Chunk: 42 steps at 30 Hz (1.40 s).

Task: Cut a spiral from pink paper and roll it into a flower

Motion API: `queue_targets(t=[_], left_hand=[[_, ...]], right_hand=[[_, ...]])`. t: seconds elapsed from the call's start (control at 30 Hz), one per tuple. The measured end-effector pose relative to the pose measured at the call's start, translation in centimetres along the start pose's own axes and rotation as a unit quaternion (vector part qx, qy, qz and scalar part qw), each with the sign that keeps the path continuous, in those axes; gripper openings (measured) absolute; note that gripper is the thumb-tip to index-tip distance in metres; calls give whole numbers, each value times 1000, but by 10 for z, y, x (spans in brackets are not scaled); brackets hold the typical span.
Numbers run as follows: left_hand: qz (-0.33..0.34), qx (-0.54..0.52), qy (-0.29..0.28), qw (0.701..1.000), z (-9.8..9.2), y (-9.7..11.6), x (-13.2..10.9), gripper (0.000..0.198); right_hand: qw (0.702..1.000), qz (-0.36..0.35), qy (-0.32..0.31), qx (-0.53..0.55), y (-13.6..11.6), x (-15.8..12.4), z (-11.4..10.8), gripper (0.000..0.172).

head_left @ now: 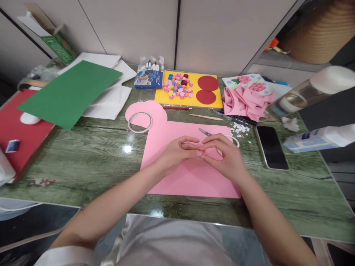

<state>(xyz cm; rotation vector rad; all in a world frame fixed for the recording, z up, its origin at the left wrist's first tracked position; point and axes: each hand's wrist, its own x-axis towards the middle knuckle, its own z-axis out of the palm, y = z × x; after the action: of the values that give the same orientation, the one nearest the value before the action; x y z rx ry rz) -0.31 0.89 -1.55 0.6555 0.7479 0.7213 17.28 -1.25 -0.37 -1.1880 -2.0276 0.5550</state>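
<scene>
My left hand (183, 149) and my right hand (224, 153) meet at the fingertips over a pink paper sheet (177, 181). Between them is a small pink paper piece (203, 152), mostly covered by the fingers; both hands pinch it. Scissors (204, 131) lie on the sheet just behind my right hand, their white handle partly hidden. At the sheet's far left corner are pink paper circles (158, 111), with a roll of tape (140, 122) resting on them. Beyond, small rolled paper balls (177, 85) and two dark red paper circles (208, 83) lie on a yellow sheet (194, 101).
Pink paper scraps (246, 99) and white bits (240, 129) lie at the back right. A phone (271, 147), a spray can (307, 92) and a white bottle (318, 139) stand or lie rightward. Green card (74, 92), red card (24, 140) and a marker box (149, 78) occupy the left and back.
</scene>
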Motion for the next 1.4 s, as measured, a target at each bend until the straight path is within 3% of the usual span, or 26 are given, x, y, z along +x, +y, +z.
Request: queue_targets(t=[0.13,0.33,0.83,1.17,1.4], left_hand=[[34,47,4,998,-2,2,2,39],[72,125,22,989,-3,5,1,43],[127,237,-1,963,-4,10,0,50],[131,255,14,958,-1,11,-3,47],[102,138,78,982,4,3,-1,44]], right_hand=[[999,27,-18,30,0,2,-1,22],[996,68,-20,61,2,3,-2,10],[988,107,-34,103,6,1,3,6],[990,103,-5,98,4,0,8,3],[991,112,43,55,2,-1,14,4]])
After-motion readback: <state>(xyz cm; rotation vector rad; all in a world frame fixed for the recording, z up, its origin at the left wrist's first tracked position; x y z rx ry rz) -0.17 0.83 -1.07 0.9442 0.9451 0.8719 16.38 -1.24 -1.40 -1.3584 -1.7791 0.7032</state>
